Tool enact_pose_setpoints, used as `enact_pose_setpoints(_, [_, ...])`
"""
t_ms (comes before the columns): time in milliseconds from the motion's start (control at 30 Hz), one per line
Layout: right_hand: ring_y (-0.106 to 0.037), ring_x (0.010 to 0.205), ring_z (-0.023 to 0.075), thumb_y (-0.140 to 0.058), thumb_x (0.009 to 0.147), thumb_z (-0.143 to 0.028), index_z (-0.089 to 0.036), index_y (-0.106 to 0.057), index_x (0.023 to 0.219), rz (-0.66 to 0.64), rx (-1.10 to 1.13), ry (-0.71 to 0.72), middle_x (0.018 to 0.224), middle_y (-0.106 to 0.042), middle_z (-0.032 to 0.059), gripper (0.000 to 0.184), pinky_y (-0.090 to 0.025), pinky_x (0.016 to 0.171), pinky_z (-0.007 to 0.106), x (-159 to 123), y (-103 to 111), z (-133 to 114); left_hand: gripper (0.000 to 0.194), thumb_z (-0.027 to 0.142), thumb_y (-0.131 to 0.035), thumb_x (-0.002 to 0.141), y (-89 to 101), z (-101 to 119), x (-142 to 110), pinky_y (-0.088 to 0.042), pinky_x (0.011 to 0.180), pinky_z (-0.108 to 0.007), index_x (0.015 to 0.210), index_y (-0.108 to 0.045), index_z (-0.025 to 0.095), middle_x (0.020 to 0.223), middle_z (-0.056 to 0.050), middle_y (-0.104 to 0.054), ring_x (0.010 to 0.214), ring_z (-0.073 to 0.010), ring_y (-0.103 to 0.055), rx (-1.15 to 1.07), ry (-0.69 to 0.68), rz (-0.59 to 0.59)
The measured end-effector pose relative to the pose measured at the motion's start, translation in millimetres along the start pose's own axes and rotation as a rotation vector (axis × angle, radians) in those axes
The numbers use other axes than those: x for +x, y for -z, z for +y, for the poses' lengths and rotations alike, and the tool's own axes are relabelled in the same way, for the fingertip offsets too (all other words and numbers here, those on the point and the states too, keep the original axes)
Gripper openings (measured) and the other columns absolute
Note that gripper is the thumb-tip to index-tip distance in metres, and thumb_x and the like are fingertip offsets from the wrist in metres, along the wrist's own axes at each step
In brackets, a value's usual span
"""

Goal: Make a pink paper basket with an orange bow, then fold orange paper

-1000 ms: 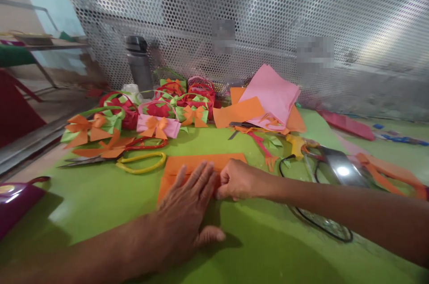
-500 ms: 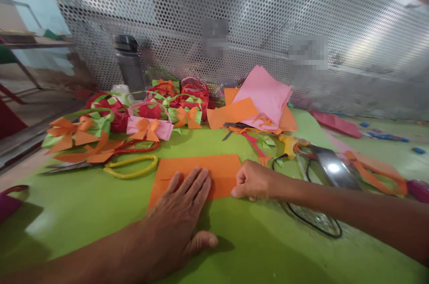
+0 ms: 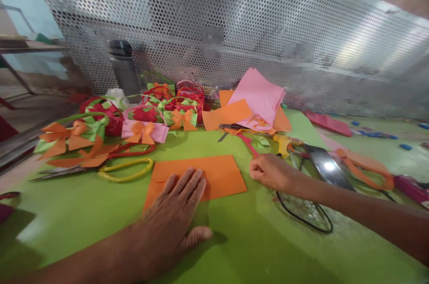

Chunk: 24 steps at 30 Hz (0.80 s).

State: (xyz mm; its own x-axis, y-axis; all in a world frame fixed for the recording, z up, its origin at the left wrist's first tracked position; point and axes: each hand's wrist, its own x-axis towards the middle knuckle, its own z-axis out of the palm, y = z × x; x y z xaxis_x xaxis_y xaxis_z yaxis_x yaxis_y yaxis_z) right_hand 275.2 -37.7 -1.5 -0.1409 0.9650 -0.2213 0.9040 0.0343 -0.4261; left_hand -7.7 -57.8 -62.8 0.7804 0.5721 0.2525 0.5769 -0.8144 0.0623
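Note:
A folded sheet of orange paper [image 3: 221,174] lies flat on the green tabletop in front of me. My left hand [image 3: 181,203] rests palm down on its left part, fingers stretched and thumb apart. Just off the paper's right edge, my right hand [image 3: 268,171] is curled into a fist, and nothing shows in it. A thin pink paper strip [image 3: 247,143] runs up to that fist. Scissors with yellow and red handles [image 3: 129,172] lie left of the paper, their blades pointing left.
Small paper bags with bows [image 3: 145,131] stand at the back left, before a grey bottle [image 3: 124,67]. Pink sheets [image 3: 258,94] are piled at the back. A glue gun [image 3: 283,144], a phone [image 3: 330,167] and a black cord [image 3: 301,223] lie right. A perforated metal panel [image 3: 184,2] rises behind.
My right fist has moved off the orange paper's right edge, to the right and slightly up. My left hand stays flat on the paper. The whole view has shifted slightly.

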Motion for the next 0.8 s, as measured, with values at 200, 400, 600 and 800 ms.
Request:
enact_pose_setpoints(200, [-0.059,0.075,0.0139,-0.061,0.065,-0.02,-0.015,-0.062,0.087,-0.047,0.07,0.144,0.084,-0.066,0.0027,0.023,-0.042,0.065,0.023,29,-1,-17,0.08,0.059,-0.034,0.091,-4.1,-2,5,-0.031,0.106,-0.052,0.148,-0.001,0.014,0.148,-0.019,-0.026,0.138,-0.0326,-0.019,-0.061,0.127,0.057])
enact_pose_setpoints(400, [-0.048,0.056,0.0107,-0.07,0.058,-0.032,-0.017,-0.061,0.068,-0.205,-0.023,0.176,0.062,-0.054,-0.0049,0.02,-0.032,0.048,0.021,41,8,-34,0.081,0.056,-0.034,0.092,-25.7,-8,2,-0.033,0.106,-0.049,0.147,0.011,0.018,0.15,-0.016,-0.025,0.139,-0.0303,-0.017,-0.082,0.164,0.186])
enact_pose_setpoints(600, [-0.042,0.056,0.0107,-0.071,0.061,-0.036,-0.019,-0.051,0.056,-0.202,-0.188,0.302,0.055,-0.044,-0.0059,0.027,-0.023,0.049,0.024,27,7,-63,0.07,0.049,-0.03,0.095,-0.2,1,8,-0.034,0.105,-0.052,0.148,0.0,0.014,0.146,-0.018,-0.032,0.137,-0.0295,-0.023,-0.113,0.153,0.197])
enact_pose_setpoints(800, [-0.056,0.067,0.0162,-0.06,0.073,-0.018,-0.018,-0.062,0.07,-0.091,-0.403,0.532,0.071,-0.065,0.0031,0.003,-0.034,0.059,0.026,8,-22,-82,0.052,0.039,-0.025,0.095,45.8,-8,22,-0.035,0.106,-0.047,0.135,-0.041,0.01,0.14,-0.015,-0.044,0.13,-0.0249,-0.041,-0.164,0.284,0.24])
